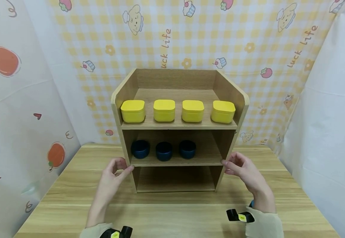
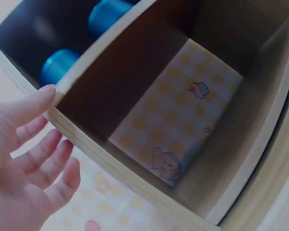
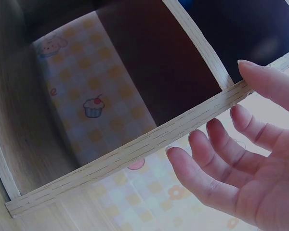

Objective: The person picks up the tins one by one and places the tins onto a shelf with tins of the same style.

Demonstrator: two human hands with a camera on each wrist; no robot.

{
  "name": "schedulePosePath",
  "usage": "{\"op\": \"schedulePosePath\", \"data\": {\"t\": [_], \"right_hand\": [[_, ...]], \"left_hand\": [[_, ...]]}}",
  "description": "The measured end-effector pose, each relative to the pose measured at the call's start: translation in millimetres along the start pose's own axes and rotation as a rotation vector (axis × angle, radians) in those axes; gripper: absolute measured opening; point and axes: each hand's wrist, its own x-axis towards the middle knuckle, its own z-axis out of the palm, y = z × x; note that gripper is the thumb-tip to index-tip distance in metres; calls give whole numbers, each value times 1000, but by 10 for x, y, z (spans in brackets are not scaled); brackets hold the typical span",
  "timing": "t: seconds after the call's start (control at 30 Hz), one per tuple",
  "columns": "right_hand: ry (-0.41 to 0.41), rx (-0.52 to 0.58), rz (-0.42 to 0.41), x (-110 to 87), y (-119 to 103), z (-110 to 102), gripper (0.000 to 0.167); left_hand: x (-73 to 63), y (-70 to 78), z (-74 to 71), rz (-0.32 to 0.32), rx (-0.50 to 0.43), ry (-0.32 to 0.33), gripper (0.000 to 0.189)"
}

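A three-tier wooden shelf (image 1: 175,127) stands upright on the table. My left hand (image 1: 113,175) grips its left side panel at middle-board height, thumb on the front edge; in the left wrist view the fingers (image 2: 48,144) curl by the panel's outer face. On the opposite side my right hand (image 1: 245,170) holds the right panel at a similar height, thumb (image 3: 265,79) at the front edge. Several yellow lidded boxes (image 1: 164,110) line the top tier. Three dark blue round containers (image 1: 164,151) sit on the middle tier, spaced apart. The bottom tier (image 1: 175,178) holds nothing visible.
The wooden table (image 1: 175,218) extends in front of the shelf and to both sides. Behind hangs a yellow checked cloth (image 1: 172,39). White cloths flank the table at left (image 1: 26,115) and right (image 1: 324,132).
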Motion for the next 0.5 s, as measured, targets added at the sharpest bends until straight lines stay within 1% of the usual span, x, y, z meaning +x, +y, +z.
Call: {"op": "schedulePosePath", "data": {"t": [0.1, 0.27, 0.5], "right_hand": [[-2, -1, -4, -5, -8, 5, 30], [1, -5, -11, -13, -11, 8, 30], [8, -17, -4, -6, -3, 2, 31]], "left_hand": [[12, -74, 8, -15, -50, -18, 33], [23, -141, 21, -3, -126, -46, 32], [30, -167, 20, -18, -148, -58, 30]]}}
